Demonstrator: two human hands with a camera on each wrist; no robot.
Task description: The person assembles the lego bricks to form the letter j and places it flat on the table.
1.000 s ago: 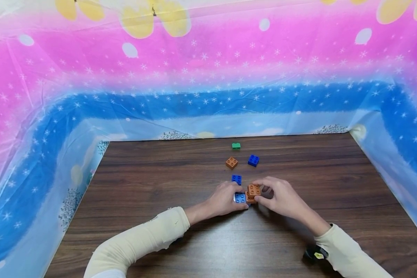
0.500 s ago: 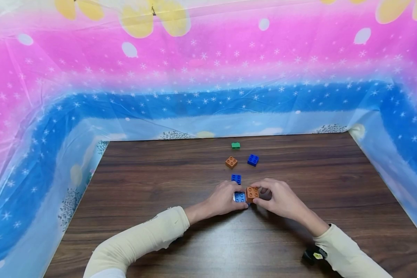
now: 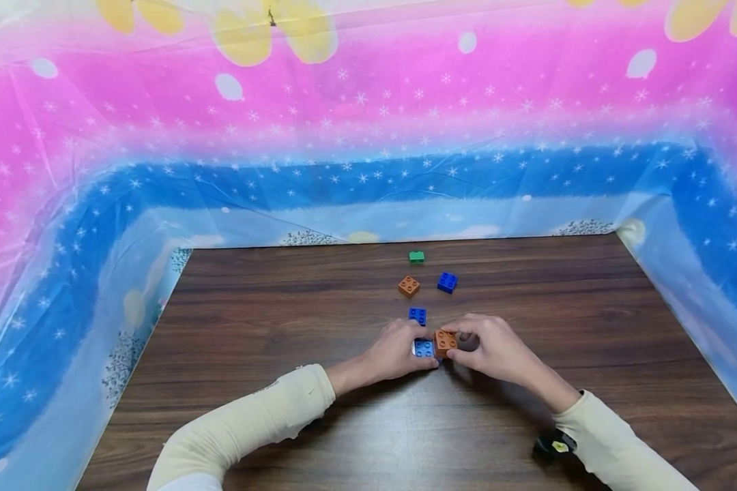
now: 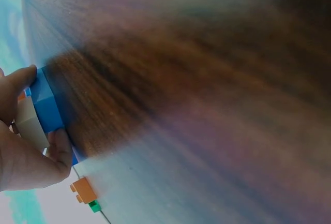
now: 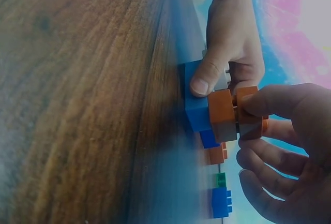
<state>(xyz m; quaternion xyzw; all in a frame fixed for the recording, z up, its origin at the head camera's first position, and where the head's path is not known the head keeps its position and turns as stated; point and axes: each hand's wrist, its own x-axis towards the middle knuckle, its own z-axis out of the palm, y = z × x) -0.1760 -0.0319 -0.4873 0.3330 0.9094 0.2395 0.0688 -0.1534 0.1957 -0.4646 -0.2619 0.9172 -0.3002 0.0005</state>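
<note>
A medium blue brick (image 3: 424, 349) lies near the table's middle, its studs partly uncovered. My left hand (image 3: 393, 351) grips it, with the thumb along its side in the right wrist view. A whitish brick (image 4: 31, 123) sits on it, mostly hidden from the head view by that hand. At the blue brick's right end stands a lower orange brick (image 5: 222, 113). My right hand (image 3: 497, 348) pinches an upper orange brick (image 3: 445, 339) right above the lower one. In the right wrist view a narrow gap with studs shows between the two orange bricks.
Beyond the hands lie a dark blue brick (image 3: 417, 316), another orange brick (image 3: 409, 286), a second dark blue brick (image 3: 447, 282) and a green brick (image 3: 416, 257). The wooden table (image 3: 282, 293) ends at a patterned cloth (image 3: 368, 184) behind and at the sides.
The right hand has brought the upper orange brick slightly down and left, squarely over the lower one. The left hand keeps its grip in place.
</note>
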